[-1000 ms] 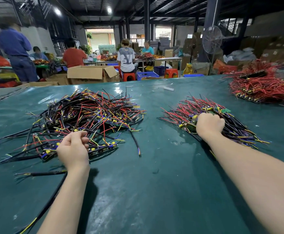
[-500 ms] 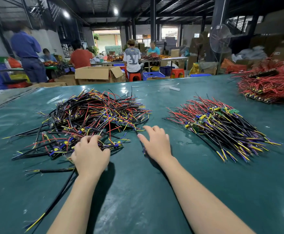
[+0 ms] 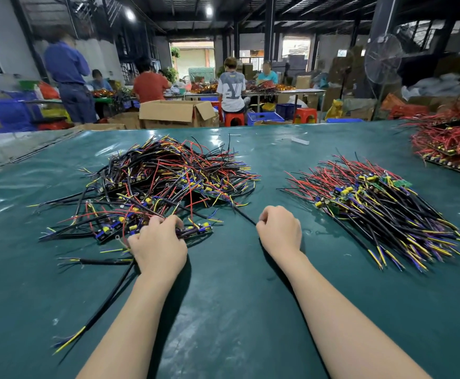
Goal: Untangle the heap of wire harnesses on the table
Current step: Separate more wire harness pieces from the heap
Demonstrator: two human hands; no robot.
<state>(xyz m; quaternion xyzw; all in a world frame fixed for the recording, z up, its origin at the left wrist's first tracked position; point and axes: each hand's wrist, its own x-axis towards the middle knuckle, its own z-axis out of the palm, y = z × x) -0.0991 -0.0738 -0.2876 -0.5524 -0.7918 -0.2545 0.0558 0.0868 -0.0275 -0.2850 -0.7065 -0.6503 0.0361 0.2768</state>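
A tangled heap of wire harnesses (image 3: 163,176), black, red, yellow and blue with small circuit boards, lies on the green table (image 3: 223,310) at centre left. My left hand (image 3: 159,243) grips a harness at the heap's near edge, fingers curled into the wires. My right hand (image 3: 279,231) is curled beside the heap and pinches the end of a black wire (image 3: 244,216) that trails out of it. A sorted pile of harnesses (image 3: 382,206) lies fanned out to the right, wire ends pointing toward me.
A third pile of red-wired harnesses (image 3: 450,140) sits at the far right edge. A loose black cable (image 3: 106,307) runs along the table below my left arm. Beyond the table stand cardboard boxes (image 3: 174,113), stools, a fan and several people at other benches.
My right hand left the sorted pile, crossed to the left and curled round a black wire at the heap's edge. My left hand stayed in the heap's near edge.
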